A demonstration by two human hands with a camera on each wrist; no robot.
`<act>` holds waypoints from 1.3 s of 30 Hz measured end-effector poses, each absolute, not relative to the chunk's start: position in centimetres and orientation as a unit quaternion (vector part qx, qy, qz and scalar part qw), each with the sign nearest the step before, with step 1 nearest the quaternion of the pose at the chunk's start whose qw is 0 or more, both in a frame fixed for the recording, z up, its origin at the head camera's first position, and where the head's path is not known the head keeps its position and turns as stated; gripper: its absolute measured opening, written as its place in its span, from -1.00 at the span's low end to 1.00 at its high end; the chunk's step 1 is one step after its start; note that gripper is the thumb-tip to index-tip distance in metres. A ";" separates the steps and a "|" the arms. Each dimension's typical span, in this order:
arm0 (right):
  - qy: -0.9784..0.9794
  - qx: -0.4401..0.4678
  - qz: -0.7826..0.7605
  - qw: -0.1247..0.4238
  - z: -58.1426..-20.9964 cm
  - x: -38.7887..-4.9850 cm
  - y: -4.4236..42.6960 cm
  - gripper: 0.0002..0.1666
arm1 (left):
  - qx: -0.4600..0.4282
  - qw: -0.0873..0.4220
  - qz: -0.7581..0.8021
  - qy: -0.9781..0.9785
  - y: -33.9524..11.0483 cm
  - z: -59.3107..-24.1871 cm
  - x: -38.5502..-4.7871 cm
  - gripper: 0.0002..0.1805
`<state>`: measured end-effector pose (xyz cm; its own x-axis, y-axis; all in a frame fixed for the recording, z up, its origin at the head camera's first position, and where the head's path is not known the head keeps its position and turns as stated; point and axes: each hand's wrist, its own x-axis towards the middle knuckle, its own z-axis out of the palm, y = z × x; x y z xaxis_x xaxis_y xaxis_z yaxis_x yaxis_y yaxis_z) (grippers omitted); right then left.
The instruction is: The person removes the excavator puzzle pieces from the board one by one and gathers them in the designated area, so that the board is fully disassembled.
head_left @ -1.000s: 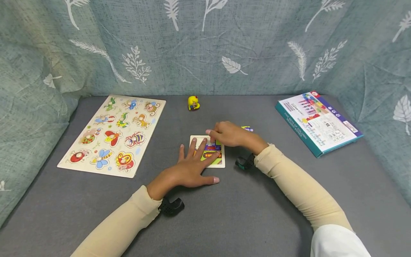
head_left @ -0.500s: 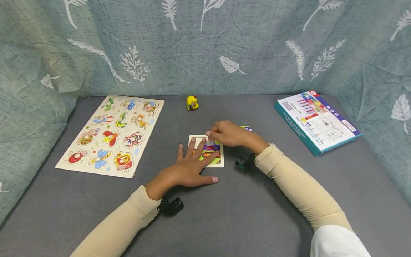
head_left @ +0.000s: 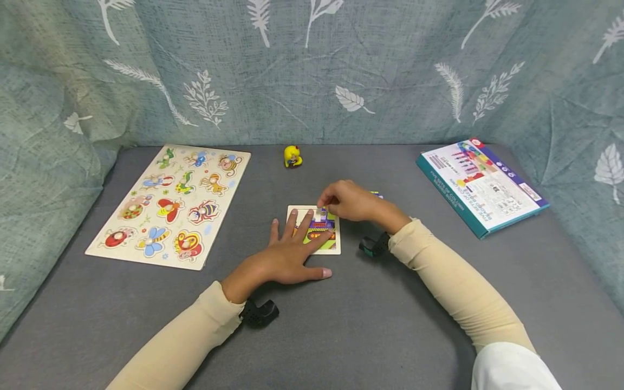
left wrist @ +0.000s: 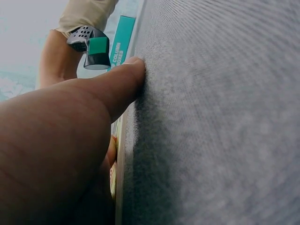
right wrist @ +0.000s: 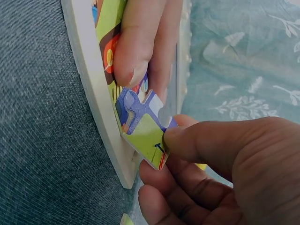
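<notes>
A small jigsaw puzzle board [head_left: 332,252] with a pale frame and a colourful vehicle picture lies flat on the grey table. My left hand [head_left: 288,260] rests on it with fingers spread, its thumb on the table beside the near edge. At the board's far right corner, my right hand [head_left: 351,201] pinches a jigsaw piece [right wrist: 147,131] between thumb and fingers. In the right wrist view that blue and green piece is tilted, one edge against the picture near the frame. Left fingertips press close by. Part of the picture is hidden under the left hand.
Behind the right hand, a colourful piece [head_left: 377,194] shows partly. A yellow toy figure [head_left: 292,156] stands at the back. On the left lies a large insect peg puzzle [head_left: 207,238]; a teal and white box [head_left: 482,187] lies at right. A leaf-patterned curtain [head_left: 390,70] closes the back.
My right hand has shifted slightly to the right and its thumb has drawn in, with fingers now pointing down at the board's corner. The left hand stays in place.
</notes>
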<state>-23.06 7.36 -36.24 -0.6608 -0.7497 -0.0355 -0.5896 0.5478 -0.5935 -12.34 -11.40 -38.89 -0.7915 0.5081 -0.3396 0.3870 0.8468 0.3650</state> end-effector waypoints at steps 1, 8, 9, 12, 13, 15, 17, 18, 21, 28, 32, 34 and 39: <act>0.867 -0.385 -0.278 0.147 -36.2 -23.1 7.4 -0.80 | 0.239 0.217 0.141 0.936 -11.4 -38.9 -12.3 -0.08; 0.850 -0.398 -0.300 0.174 -36.1 -23.3 7.8 -0.75 | 0.237 0.219 0.140 0.936 -11.3 -38.8 -12.4 -0.08; 0.846 -0.400 -0.304 0.180 -36.1 -23.4 7.8 -0.74 | 0.237 0.219 0.140 0.936 -11.3 -38.8 -12.4 -0.08; 0.837 -0.404 -0.313 0.195 -36.2 -23.4 7.9 -0.71 | 0.239 0.220 0.140 0.935 -11.3 -38.8 -12.4 -0.08; 0.835 -0.405 -0.315 0.199 -36.3 -23.4 7.9 -0.71 | 0.240 0.219 0.141 0.935 -11.3 -38.8 -12.4 -0.08; 0.831 -0.407 -0.319 0.203 -36.3 -23.4 7.9 -0.70 | 0.240 0.219 0.142 0.935 -11.3 -38.8 -12.4 -0.08; 0.833 -0.404 -0.321 0.199 -36.4 -23.5 8.0 -0.70 | 0.240 0.220 0.142 0.935 -11.3 -38.8 -12.3 -0.08; 0.834 -0.401 -0.324 0.195 -36.3 -23.5 8.0 -0.71 | 0.239 0.219 0.142 0.935 -11.3 -38.8 -12.3 -0.08; 0.841 -0.385 -0.334 0.180 -36.0 -23.6 8.3 -0.72 | 0.238 0.219 0.142 0.936 -11.3 -38.8 -12.3 -0.08; 0.857 -0.357 -0.338 0.155 -35.3 -23.8 9.4 -0.73 | 0.235 0.217 0.141 0.937 -11.4 -38.8 -12.3 -0.08; 0.859 -0.357 -0.339 0.144 -35.4 -24.1 10.0 -0.75 | 0.236 0.214 0.139 0.938 -11.4 -38.9 -12.3 -0.07; 0.857 -0.359 -0.339 0.144 -35.5 -24.2 10.2 -0.76 | 0.236 0.213 0.138 0.938 -11.4 -38.9 -12.3 -0.07; 0.862 -0.353 -0.331 0.148 -35.4 -24.4 10.8 -0.77 | 0.236 0.213 0.139 0.938 -11.3 -38.8 -12.2 -0.08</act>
